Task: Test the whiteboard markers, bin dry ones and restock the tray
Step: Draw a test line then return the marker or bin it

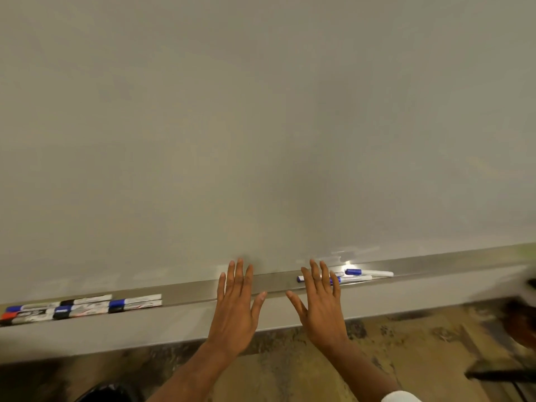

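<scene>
At the far left, the cluster of markers point(81, 307) runs off the frame edge, so its count is unclear; blue, black and red caps show, and the labels are too blurred to read. A dark object point(110, 393) at the bottom left is cut off and cannot be identified. On the right, the right hand's fingers cover the middle of the nearer of two blue-capped markers point(355, 278). At the right edge sits a blurred dark shape point(522, 314).

The left hand point(236, 309) is flat with straight, spread fingers and holds nothing. The right hand point(322, 306) is the same, just beside it. Whether either touches the tray point(188, 294) cannot be told.

The tray runs along the bottom edge of the whiteboard point(261, 126). A bare stretch of it lies between the left cluster and the hands, another right of the two markers. Patterned floor point(290, 367) shows below.
</scene>
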A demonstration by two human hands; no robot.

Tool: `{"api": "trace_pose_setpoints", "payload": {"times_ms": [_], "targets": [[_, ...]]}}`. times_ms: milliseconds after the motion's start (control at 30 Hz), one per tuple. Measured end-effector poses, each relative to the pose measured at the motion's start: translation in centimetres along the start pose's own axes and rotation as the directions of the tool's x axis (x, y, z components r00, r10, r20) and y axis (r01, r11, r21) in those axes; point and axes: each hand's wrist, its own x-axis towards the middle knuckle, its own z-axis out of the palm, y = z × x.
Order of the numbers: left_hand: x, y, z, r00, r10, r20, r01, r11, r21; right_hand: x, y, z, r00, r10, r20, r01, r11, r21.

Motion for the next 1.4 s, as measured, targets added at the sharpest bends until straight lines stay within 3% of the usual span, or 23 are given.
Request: {"api": "trace_pose_setpoints", "payload": {"times_ms": [333, 967, 1133, 1400], "targets": [[2.2, 2.1, 2.9, 0.999, 0.032, 0.013, -0.031, 0.999, -0.034, 3.3, 5.1, 2.7, 0.994, 0.069, 0.089, -0.063, 0.995, -0.072], [3.4, 1.6, 4.5, 0.997, 0.054, -0.062, -0.063, 0.987, -0.149, 6.2, 7.6, 7.8, 0.996, -0.067, 0.062, 0.068, 0.997, -0.020], [3.6, 1.3, 3.5, 0.995, 0.023, -0.097, -0.048, 0.964, -0.263, 6.6, 5.6, 6.9, 0.987, -0.143, -0.073, 0.149, 0.984, 0.094], [4.4, 2.0, -2.7, 0.978, -0.143, -0.150, 0.025, 0.800, -0.599, 7.2, -2.9, 1.9, 0.961, 0.019, -0.277, 0.121, 0.871, 0.476]]}}
